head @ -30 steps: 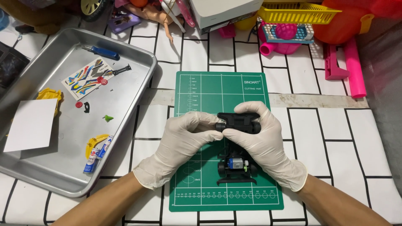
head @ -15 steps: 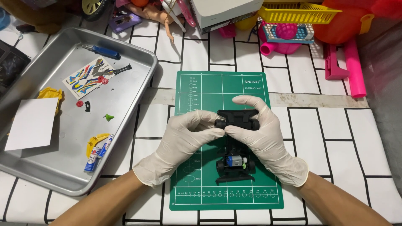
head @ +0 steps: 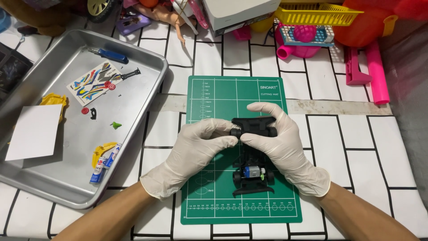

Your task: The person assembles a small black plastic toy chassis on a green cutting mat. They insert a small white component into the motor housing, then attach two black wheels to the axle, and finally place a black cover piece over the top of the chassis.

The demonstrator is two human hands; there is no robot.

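Head view: two hands in white disposable gloves work on a small black toy car chassis (head: 252, 156) that lies lengthwise on a green cutting mat (head: 214, 96), its front end pointing away from the person. The chassis is open on top, and a small silver and blue motor (head: 251, 171) sits between the rear wheels, with a green part just beside it on the right. A black bumper flares out at the near end. The left hand (head: 196, 149) pinches the front left wheel (head: 235, 132) between thumb and fingertips. The right hand (head: 278, 143) wraps over the front right corner of the chassis, fingers curled and pressed against it, index finger stretched across the front bumper. The mat rests on a white tabletop (head: 347, 143) marked with black lines in a brick pattern.

To the left stands a shallow metal tray (head: 67, 187). It holds a blank white card (head: 33, 132), a colourful sticker sheet (head: 94, 83), a blue-handled tool (head: 109, 55), a black-handled tool (head: 129, 73), a crumpled yellow piece (head: 54, 100), two small batteries (head: 103, 163) lying side by side against another yellow piece, a tiny green part (head: 116, 125), and small red and black bits near the sticker sheet.

Along the far edge, a yellow plastic basket (head: 318, 14) sits above a pink toy (head: 303, 38), with a pink plastic piece (head: 376, 73) well to the right.
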